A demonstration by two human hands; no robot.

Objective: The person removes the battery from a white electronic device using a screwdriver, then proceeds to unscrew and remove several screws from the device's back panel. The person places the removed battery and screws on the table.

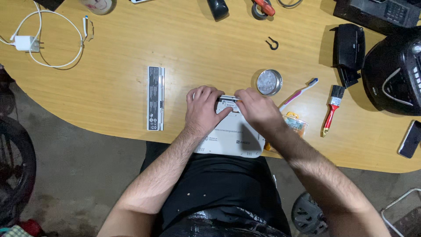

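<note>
A wooden counter (pixel 184 57) filled most of the frame, its curved edge running from the left side down to the lower right. At the right edge sat a black radio (pixel 394 74), with a smaller black box (pixel 349 48) just to its left. Just below the middle of the frame, at the counter's near edge, lay a small white laptop (pixel 232 138), underside up, and both hands rested on its far end. The left hand (pixel 202 109) lay palm down with fingers bent over the laptop's upper left corner, pressing it flat and gripping nothing else. The right hand (pixel 258 107) was curled at the upper right of the laptop, fingertips pinched together near the left thumb; whether it held anything small could not be told. Left of the hands, well apart, lay a long white battery pack (pixel 155 98). A white charger with its cable (pixel 28 43) sat at the upper left. Right of the hands were a round metal tin (pixel 269 82), a toothbrush (pixel 300 92) and a red-handled paintbrush (pixel 332 109).
</note>
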